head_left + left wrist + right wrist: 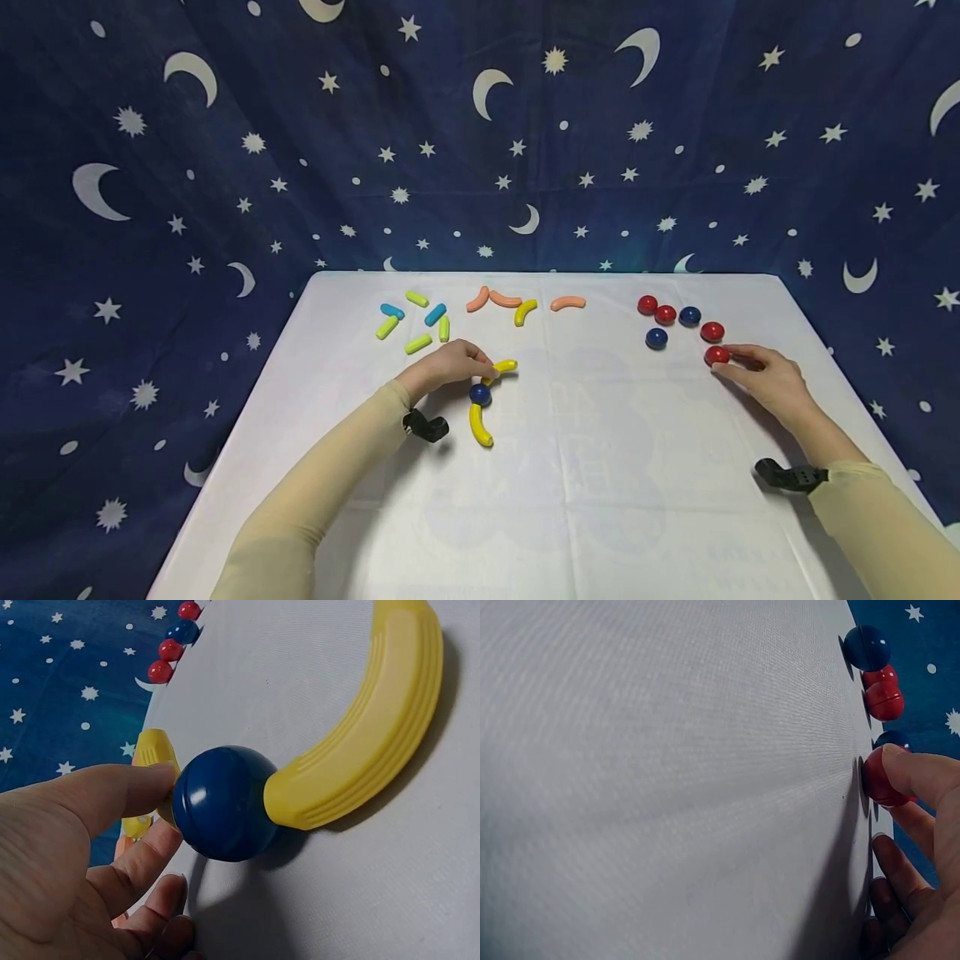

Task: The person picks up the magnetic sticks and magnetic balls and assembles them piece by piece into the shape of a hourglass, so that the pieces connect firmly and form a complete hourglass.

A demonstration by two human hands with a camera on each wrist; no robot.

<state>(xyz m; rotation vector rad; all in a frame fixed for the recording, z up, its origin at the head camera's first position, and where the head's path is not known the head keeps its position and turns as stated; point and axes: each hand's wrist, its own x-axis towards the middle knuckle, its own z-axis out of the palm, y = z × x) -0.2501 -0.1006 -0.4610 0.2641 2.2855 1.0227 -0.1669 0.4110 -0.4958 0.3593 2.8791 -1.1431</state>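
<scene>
My left hand pinches a yellow curved stick between thumb and fingers, near its end beside a dark blue ball. From the ball's near side runs a second yellow curved stick, so the three form a bent line. In the left wrist view, the near yellow stick meets the blue ball, and my thumb and fingers partly cover the far stick. Over at the right, my right hand holds a red ball between thumb and fingers, at the near end of a loose group of balls.
Two red balls, another red ball and two blue balls lie at back right. Orange curved sticks and a yellow one lie at back centre. Green sticks and blue sticks are back left. A star-patterned cloth hangs behind the white table.
</scene>
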